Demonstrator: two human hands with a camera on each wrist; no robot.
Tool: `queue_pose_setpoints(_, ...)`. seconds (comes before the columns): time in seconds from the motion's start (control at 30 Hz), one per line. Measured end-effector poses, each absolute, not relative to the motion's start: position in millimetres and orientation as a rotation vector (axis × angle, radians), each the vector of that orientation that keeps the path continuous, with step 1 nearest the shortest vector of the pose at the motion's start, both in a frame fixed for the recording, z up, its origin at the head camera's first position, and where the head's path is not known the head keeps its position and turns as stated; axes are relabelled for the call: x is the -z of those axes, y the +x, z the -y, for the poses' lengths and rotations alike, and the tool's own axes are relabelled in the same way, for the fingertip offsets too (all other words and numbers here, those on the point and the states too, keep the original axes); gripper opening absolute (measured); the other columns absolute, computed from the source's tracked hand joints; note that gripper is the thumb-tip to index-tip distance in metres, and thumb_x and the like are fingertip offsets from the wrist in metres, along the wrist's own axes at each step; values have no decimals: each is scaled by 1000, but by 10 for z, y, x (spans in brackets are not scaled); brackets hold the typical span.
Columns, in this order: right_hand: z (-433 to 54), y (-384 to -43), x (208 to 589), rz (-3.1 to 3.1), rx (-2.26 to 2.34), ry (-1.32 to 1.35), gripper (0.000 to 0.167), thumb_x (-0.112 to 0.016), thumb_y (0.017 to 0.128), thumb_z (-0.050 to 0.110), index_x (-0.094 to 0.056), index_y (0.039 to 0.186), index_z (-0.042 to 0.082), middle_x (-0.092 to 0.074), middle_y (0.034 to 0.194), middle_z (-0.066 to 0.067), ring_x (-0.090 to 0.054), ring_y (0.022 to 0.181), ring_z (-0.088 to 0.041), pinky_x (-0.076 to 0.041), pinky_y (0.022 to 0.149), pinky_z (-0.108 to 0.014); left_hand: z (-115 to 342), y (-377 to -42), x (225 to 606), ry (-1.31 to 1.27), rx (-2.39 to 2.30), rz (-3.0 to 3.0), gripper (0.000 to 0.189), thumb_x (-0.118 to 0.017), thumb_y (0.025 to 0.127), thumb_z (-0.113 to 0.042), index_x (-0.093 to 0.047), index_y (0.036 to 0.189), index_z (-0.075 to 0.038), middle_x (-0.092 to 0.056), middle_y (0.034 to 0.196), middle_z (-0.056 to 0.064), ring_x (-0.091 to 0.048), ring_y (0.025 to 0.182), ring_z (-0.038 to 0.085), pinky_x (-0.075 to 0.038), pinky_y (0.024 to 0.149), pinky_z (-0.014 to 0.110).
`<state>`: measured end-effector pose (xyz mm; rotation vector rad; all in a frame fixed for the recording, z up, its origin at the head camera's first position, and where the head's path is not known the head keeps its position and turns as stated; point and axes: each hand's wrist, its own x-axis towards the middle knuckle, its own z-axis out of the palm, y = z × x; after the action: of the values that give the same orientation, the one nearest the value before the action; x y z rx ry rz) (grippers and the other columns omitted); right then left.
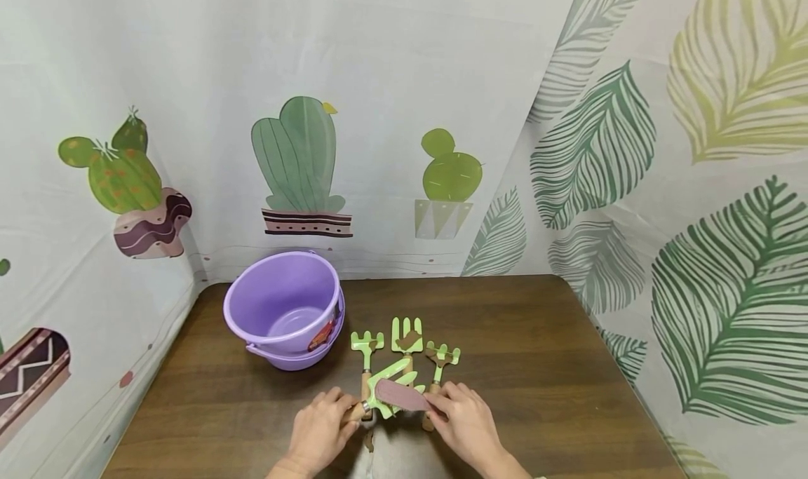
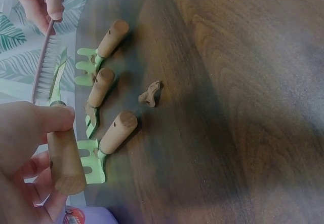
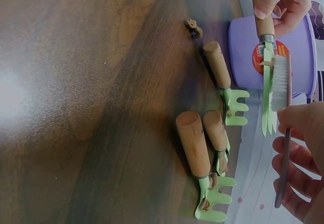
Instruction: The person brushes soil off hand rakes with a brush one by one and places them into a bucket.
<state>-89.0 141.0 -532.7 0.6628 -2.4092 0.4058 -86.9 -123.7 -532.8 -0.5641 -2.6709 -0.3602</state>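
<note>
My left hand (image 1: 322,423) grips the wooden handle of a green hand fork (image 1: 385,375), its tines raised above the table. My right hand (image 1: 467,419) holds a brush (image 1: 399,393) by its thin handle. In the right wrist view, the brush's pale bristles (image 3: 279,82) lie against the fork by the neck, where a brown bit clings. Behind the hands lie two small green rakes, a left rake (image 1: 367,342) and a right rake (image 1: 443,355), with another fork (image 1: 407,332) between them. All have wooden handles; brown clumps stick to their heads.
A purple bucket (image 1: 284,265) with a red label stands at the back left of the wooden table (image 1: 524,367). One loose brown clump (image 2: 151,93) lies on the tabletop near the handle ends. Patterned cloth (image 1: 391,44) hangs behind and at the sides.
</note>
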Motion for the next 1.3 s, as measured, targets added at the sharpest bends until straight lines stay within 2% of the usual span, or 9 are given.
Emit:
queue_pose_setpoints(0.57, -1512, -857, 5377, 2363, -417, 682, 30, -81, 55, 18, -73, 84, 21, -55, 73, 15, -46, 63, -3, -38, 58, -21, 1300, -869, 5347, -508, 369, 2715, 32, -82, 60, -31, -67, 87, -22, -54, 79, -9, -51, 66, 10, -41, 48, 25)
queue_pose_setpoints(0.97, -1456, -921, 5280, 2360, -397, 655, 31, -79, 58, 20, -73, 88, 20, -54, 74, 13, -46, 64, -5, -38, 56, -23, 1226, -829, 5380, -565, 371, 2719, 36, -81, 60, -31, -67, 91, -20, -58, 84, -6, -54, 67, 12, -44, 48, 27)
queue_pose_setpoints(1.3, -1403, -902, 5307, 2398, -366, 677, 28, -80, 59, 22, -72, 86, 21, -55, 75, 13, -48, 64, -6, -38, 55, -23, 1216, -851, 5367, -522, 366, 2683, 33, -81, 59, -31, -66, 87, -20, -51, 75, -8, -51, 63, 11, -40, 45, 26)
